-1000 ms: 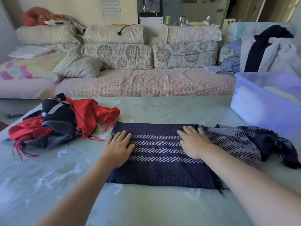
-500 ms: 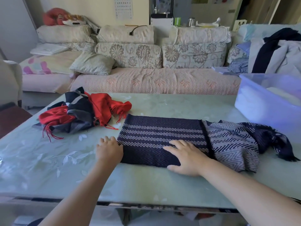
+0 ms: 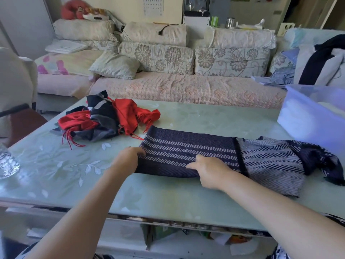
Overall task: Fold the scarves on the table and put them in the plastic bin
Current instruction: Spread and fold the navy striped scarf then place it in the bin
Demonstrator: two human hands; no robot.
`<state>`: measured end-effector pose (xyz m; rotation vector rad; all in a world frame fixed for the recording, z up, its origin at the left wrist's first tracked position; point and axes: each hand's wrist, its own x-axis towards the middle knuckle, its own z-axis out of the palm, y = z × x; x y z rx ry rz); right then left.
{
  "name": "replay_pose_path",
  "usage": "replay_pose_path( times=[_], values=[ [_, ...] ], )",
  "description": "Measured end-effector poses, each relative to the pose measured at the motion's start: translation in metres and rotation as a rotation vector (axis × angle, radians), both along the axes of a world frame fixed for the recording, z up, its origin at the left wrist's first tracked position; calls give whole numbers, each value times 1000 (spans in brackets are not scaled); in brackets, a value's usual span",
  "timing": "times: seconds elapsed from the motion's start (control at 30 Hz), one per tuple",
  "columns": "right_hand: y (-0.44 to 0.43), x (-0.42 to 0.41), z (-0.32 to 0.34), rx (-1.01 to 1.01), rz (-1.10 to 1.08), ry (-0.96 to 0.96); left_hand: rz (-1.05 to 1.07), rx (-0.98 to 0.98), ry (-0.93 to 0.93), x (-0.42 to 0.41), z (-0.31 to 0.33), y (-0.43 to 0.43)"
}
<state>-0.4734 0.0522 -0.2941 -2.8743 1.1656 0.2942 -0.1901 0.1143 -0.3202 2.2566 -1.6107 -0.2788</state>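
1. Eyes on the navy scarf (image 3: pixel 179 152): dark blue herringbone weave with pale zigzag stripes running along its length, laid flat on the pale green table (image 3: pixel 205 120).
2. Its left part is a neat doubled panel. Past a dark fringed edge, the right part turns paler grey, rumples, and ends in a dark tasselled tail.
3. That tail lies just beside the translucent plastic bin (image 3: pixel 308 118), which stands at the table's right side.
4. The left hand (image 3: pixel 128 158) is at the scarf's left end, fingers curled round that edge and gripping it.
5. The right hand (image 3: pixel 211 172) sits at the near edge, mid-panel, fingers bent on top of the cloth and clutching the fold; the thumb is hidden.
6. The scarf runs between the two hands and on to the right.
7. A tangled heap of red and dark scarves (image 3: pixel 104 116) lies beyond the left hand, near the navy scarf's far left corner.
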Motion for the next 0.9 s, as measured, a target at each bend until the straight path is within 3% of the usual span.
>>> replay_pose_path(
  times=[0.13, 0.2, 0.27, 0.33, 0.4, 0.47, 0.63, 0.8, 0.9],
  values=[
    [16, 25, 18, 342, 78, 0, 44, 235, -180, 37, 18, 22],
    [18, 38, 22, 527, 67, 7, 38, 297, -178, 52, 24, 35],
    [13, 55, 25, 689, -23, -119, 20, 330, -137, 61, 26, 45],
    [-1, 78, 28, 587, -57, -255, 20, 350, -116, 64, 23, 48],
    [-19, 102, 28, 337, -41, -286, 25, 317, -83, 68, 18, 41],
    [-40, 121, 25, 224, -70, -295, 59, 258, -38, 73, 11, 28],
    [-94, 135, 5, 137, -229, -295, 87, 105, 46, 82, 4, -21],
    [-117, 109, -10, 121, -386, -64, 52, 9, 68, 80, -7, -71],
    [-124, 100, -9, 82, -390, -35, 47, -20, 106, 75, -7, -86]
  ],
)
